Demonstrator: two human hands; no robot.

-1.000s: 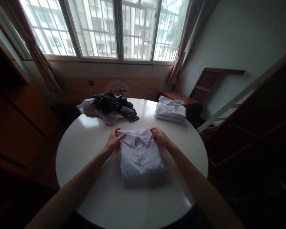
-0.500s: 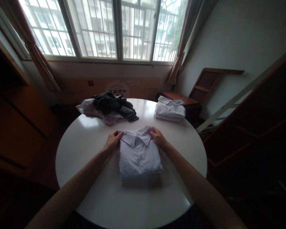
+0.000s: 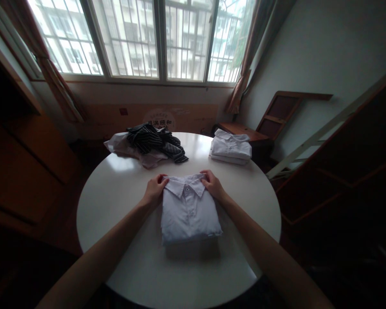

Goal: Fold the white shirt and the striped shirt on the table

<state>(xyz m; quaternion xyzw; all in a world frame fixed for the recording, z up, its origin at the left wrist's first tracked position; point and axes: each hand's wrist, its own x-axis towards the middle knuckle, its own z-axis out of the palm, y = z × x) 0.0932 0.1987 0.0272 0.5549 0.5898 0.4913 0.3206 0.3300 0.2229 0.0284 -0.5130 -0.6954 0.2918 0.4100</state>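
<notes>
Two hands tidy the collar of a folded shirt

The folded white shirt (image 3: 189, 210) lies in the middle of the round worktop (image 3: 122, 193). The left hand (image 3: 155, 190) and right hand (image 3: 213, 185) each pinch a side of its collar, grip closed on cloth. It looks like the last neat-up; next may need a flat, gentle lift. A folded stack (image 3: 230, 148) sits at the far right edge, a messy pile (image 3: 148, 143) at the far left

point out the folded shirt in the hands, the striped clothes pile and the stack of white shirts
folded shirt (image 3: 189, 212), head view, on its front panel below the collar
striped clothes pile (image 3: 154, 141), head view, on the dark striped fabric on top
stack of white shirts (image 3: 230, 148), head view, on the top shirt's flat face
</notes>
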